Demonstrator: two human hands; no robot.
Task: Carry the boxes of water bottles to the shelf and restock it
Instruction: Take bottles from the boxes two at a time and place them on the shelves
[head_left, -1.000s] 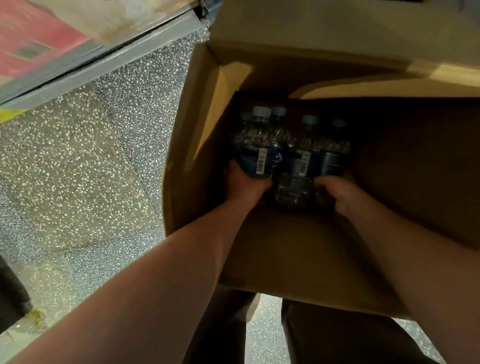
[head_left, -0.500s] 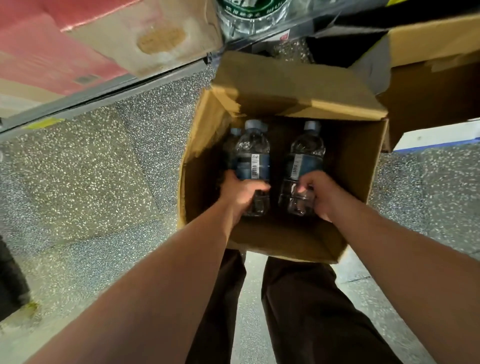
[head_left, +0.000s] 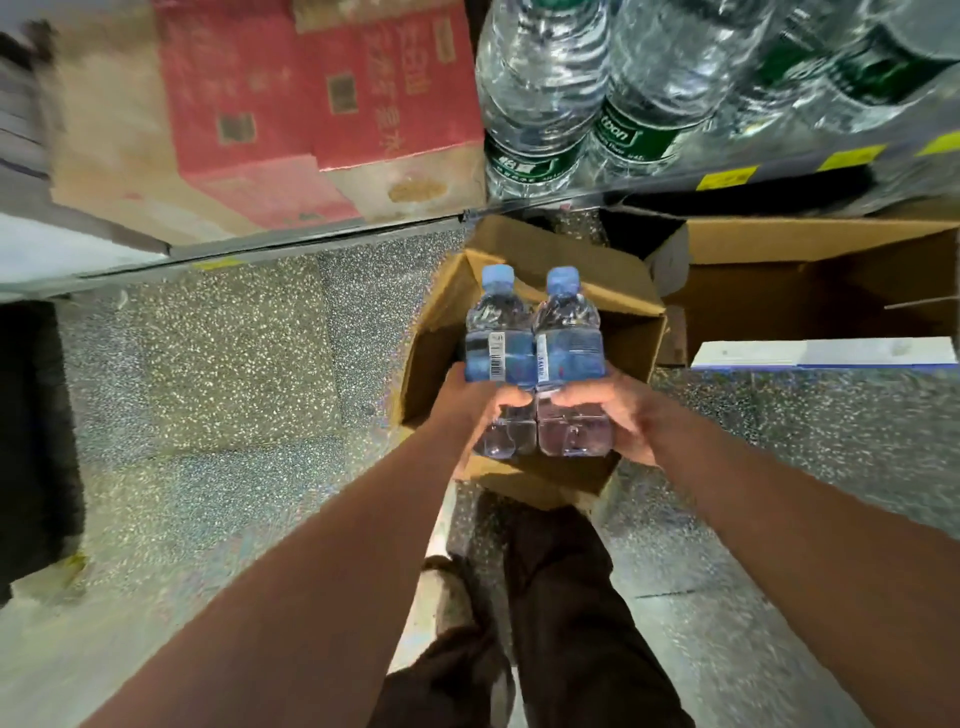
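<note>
Left hand (head_left: 480, 410) wrapped round one blue-capped bottle (head_left: 500, 358), right hand (head_left: 610, 415) clamped on its twin (head_left: 569, 364), the pair upright and pressed side by side above the open cardboard box (head_left: 631, 332) on the speckled floor (head_left: 208, 364), right below the shelf edge (head_left: 311, 236) with its big green-label bottles (head_left: 545, 93)

hands (head_left: 545, 415) gripping bottles (head_left: 535, 353), open box (head_left: 631, 338)

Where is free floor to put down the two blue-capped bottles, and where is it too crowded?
Bare speckled floor lies left of the open box, below the shelf edge. A smaller bare patch lies right of that box, in front of the larger carton. The shelf is crowded: red cartons and green-labelled bottles.
</note>
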